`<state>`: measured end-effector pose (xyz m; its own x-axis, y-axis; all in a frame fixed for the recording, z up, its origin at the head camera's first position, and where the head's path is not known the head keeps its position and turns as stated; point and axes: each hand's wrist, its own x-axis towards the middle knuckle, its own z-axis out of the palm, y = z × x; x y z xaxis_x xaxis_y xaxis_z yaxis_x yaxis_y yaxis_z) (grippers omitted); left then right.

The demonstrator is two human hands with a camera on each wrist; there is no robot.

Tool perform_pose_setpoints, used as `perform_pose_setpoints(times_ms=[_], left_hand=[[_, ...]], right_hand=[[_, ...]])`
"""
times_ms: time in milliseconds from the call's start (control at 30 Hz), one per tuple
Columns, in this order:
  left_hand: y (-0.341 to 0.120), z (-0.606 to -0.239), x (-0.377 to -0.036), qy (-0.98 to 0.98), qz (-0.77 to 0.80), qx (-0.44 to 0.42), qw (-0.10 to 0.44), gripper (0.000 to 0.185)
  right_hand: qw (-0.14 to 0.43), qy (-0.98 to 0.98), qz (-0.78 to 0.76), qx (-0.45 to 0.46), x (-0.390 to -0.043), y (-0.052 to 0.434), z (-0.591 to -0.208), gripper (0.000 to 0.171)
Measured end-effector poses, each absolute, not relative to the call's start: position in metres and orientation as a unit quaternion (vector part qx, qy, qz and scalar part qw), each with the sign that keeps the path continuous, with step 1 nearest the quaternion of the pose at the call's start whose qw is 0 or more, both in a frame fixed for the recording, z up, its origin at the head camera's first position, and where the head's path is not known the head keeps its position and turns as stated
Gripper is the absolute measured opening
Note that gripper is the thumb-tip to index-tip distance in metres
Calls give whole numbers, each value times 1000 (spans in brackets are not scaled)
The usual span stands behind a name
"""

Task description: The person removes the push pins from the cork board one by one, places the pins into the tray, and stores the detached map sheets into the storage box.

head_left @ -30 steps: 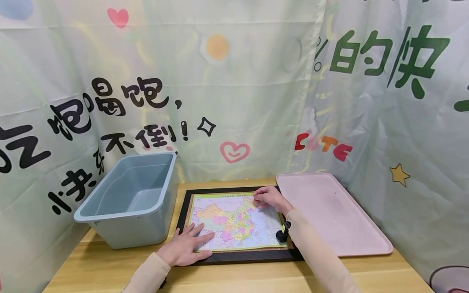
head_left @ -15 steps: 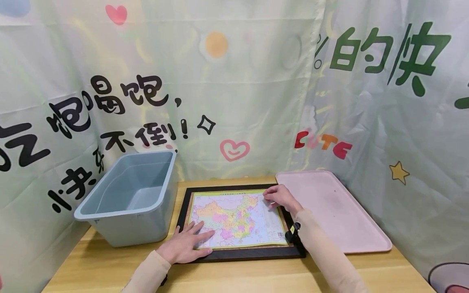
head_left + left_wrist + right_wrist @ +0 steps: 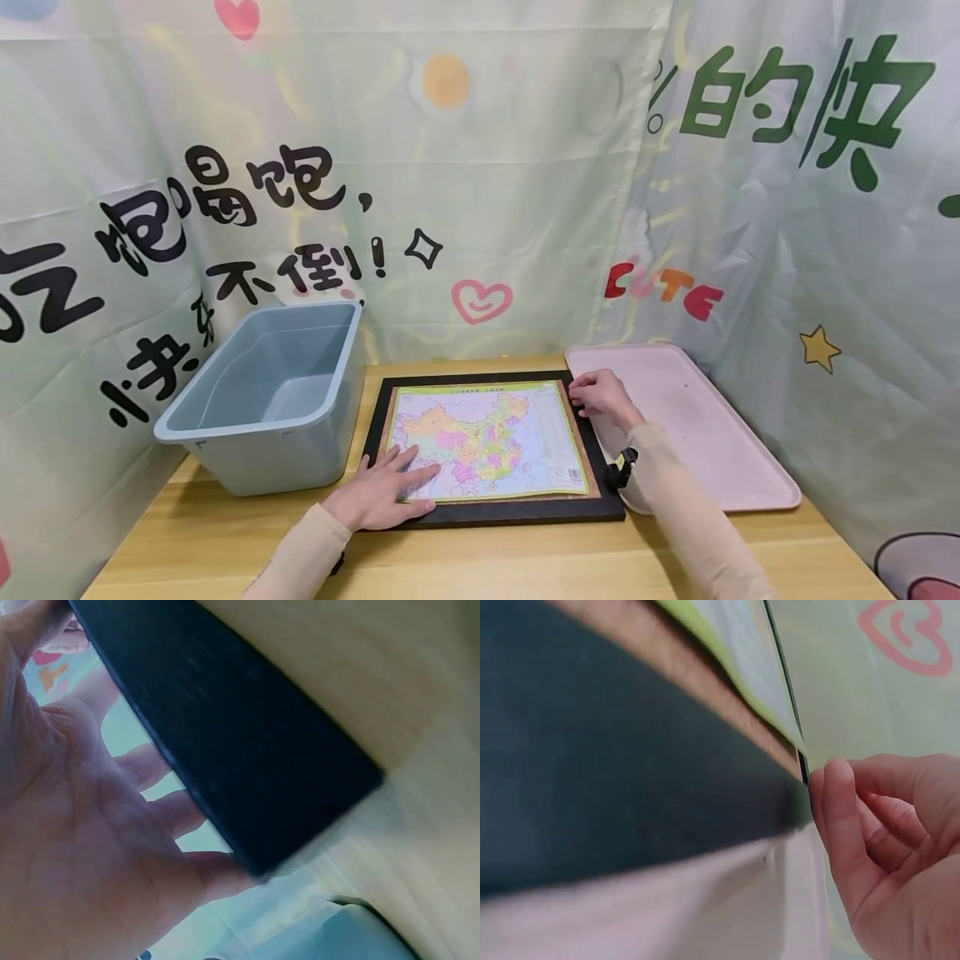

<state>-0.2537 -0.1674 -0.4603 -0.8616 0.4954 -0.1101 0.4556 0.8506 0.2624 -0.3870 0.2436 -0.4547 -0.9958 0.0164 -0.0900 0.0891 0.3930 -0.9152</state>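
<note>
As seen from the head camera, your left hand (image 3: 378, 497) lay flat, fingers straight, on the near left corner of the map puzzle (image 3: 483, 439), which sat in its black frame (image 3: 495, 511) on the wooden table (image 3: 480, 558) between the grey bin (image 3: 264, 397) and the pink tray (image 3: 697, 429). Your right hand (image 3: 603, 398), fingers curled, hovered at the frame's far right corner, over the tray's edge.

From the left wrist, your palm (image 3: 67, 847) was released and spread against the frame's dark edge (image 3: 225, 742).

From the right wrist, your fingers (image 3: 840, 817) were curled just beside the frame corner (image 3: 630, 772), grasping nothing visible.
</note>
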Motion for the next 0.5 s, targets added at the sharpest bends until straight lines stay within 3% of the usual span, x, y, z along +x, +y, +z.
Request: perform_pose_setpoints(times_ms=[500], left_hand=[[-168, -462, -255, 959, 114, 245, 83, 63]], right_hand=[[10, 878, -474, 73, -383, 270, -459, 17]])
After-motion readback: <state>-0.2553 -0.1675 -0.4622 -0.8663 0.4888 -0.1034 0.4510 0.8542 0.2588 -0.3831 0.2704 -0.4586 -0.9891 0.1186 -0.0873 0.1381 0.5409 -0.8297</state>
